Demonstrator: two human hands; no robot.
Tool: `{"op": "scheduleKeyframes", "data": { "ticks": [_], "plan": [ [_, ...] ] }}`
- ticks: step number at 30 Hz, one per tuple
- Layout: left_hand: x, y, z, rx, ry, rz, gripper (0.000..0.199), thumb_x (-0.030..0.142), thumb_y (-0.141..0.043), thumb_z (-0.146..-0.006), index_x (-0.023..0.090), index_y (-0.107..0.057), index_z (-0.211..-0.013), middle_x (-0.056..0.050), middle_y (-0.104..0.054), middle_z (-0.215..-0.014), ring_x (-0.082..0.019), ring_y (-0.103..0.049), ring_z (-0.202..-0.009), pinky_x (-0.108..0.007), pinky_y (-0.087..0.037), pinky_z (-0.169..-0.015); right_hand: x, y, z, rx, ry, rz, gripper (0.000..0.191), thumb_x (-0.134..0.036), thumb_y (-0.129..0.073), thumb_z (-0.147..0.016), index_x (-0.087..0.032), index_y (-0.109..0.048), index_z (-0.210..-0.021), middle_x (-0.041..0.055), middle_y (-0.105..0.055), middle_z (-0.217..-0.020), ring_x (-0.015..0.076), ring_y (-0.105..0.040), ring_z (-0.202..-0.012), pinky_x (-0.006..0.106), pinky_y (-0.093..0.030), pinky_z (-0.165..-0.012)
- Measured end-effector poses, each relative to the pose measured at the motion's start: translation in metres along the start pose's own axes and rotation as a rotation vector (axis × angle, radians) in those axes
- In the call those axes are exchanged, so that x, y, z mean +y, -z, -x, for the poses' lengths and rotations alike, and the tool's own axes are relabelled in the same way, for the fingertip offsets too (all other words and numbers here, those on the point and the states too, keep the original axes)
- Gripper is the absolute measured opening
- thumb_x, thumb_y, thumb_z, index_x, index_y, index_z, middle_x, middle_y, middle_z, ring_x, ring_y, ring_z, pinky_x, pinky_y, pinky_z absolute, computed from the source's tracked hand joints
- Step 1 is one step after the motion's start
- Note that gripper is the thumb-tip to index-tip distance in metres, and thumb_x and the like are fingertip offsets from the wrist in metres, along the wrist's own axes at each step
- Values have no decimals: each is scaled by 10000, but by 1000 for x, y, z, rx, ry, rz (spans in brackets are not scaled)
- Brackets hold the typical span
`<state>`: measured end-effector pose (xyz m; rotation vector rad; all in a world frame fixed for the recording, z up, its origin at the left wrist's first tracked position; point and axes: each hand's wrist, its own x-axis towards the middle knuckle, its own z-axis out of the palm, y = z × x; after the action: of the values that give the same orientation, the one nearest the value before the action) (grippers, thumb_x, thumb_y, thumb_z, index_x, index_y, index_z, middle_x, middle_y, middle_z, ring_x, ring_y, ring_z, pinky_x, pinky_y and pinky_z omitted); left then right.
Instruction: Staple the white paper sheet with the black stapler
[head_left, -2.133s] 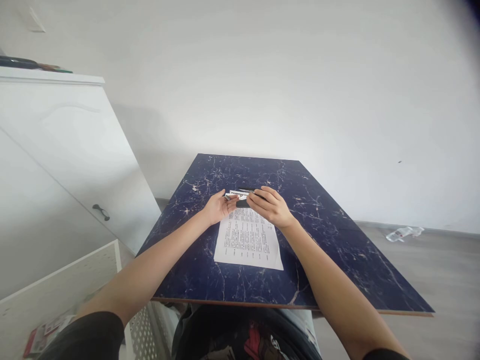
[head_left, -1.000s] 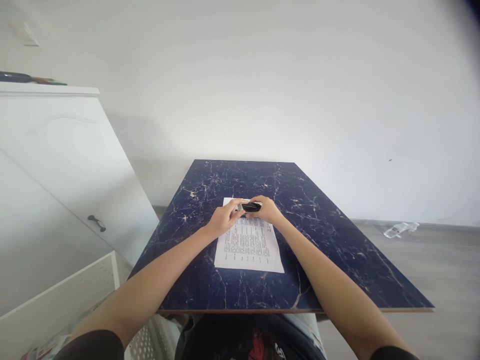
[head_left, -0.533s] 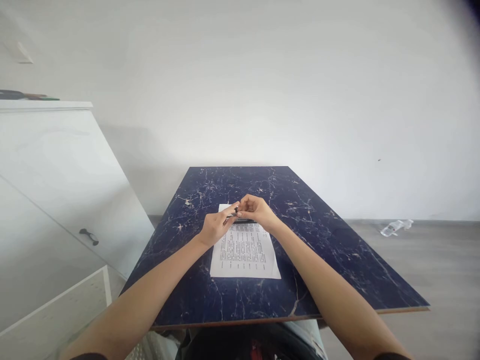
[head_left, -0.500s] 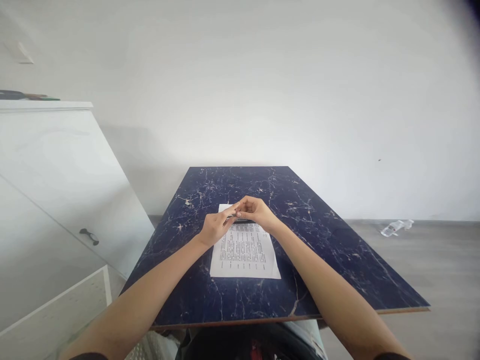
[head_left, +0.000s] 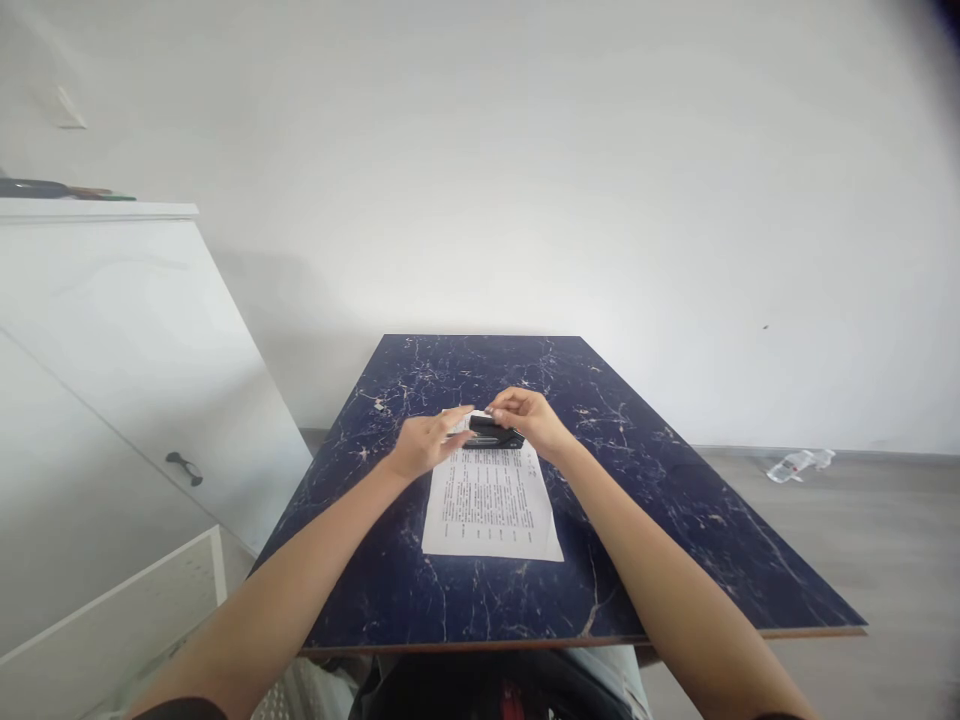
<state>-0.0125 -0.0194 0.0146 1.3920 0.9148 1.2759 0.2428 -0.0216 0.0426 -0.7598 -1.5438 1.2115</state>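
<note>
A printed sheet of paper (head_left: pixel 491 505) lies on the dark blue marbled table (head_left: pixel 645 520). Across its far part rests a black object (head_left: pixel 491 436), which looks like a stapler. My left hand (head_left: pixel 429 440) is at the left end of this object, thumb and fingers apart. Just above the object's right part, my right hand (head_left: pixel 529 418) pinches a small, greyish thing between thumb and fingertips; it is too small to name.
At the left stands a white cabinet (head_left: pixel 112 330) with a black handle (head_left: pixel 184 468) and dark items on top. A crumpled clear plastic piece (head_left: pixel 799 464) lies on the floor at the right, near the wall.
My hands have moved apart, my right hand to the right and my left hand slightly left. More of the black object shows between them. The view has shifted slightly.
</note>
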Motion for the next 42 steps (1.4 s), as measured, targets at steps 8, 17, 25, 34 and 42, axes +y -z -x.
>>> {"op": "scheduleKeyframes", "data": {
  "ticks": [8,17,25,34,42],
  "plan": [
    [-9,106,-49,236,-311,-1029,285,291,-524,-956,197,-684,-1173,-159,-606,-1362,-327,-499,-1342,-454,-332,-1194,41,126,4,680,-103,434,357,-482,-794,-660,-175,-684,-804,74,-742,-776,212,-687,-655,325,-517,-635],
    [-50,125,-58,11,0,-1315,529,452,-415,-1009,237,-485,-1487,-169,-302,-1649,-392,-260,-1521,-681,-198,-1186,74,179,20,719,-178,1024,249,-131,-548,-703,-167,-767,-815,102,-779,-827,242,-733,-837,349,-520,-914],
    [-45,123,-57,1,-22,-1303,448,401,-401,-1013,225,-575,-1386,-164,-467,-1552,-351,-382,-1453,-654,-194,-1195,82,183,11,686,-198,1112,346,-101,-541,-710,-117,-794,-946,150,-771,-1033,225,-739,-878,310,-542,-907],
    [-42,124,-58,93,-80,-1269,275,300,-525,-950,201,-666,-1163,-147,-635,-1260,-301,-591,-1169,-464,-417,-1083,86,184,11,655,-250,1193,372,-105,-556,-707,-119,-814,-973,161,-765,-1055,285,-709,-1000,360,-501,-988],
    [-37,126,-56,371,-92,-1270,182,154,-570,-853,202,-653,-1008,-100,-639,-1086,-265,-601,-1087,-382,-477,-998,87,185,13,683,-240,1191,371,-95,-547,-700,-137,-804,-966,129,-743,-944,263,-685,-914,369,-502,-939]
  ]
}}
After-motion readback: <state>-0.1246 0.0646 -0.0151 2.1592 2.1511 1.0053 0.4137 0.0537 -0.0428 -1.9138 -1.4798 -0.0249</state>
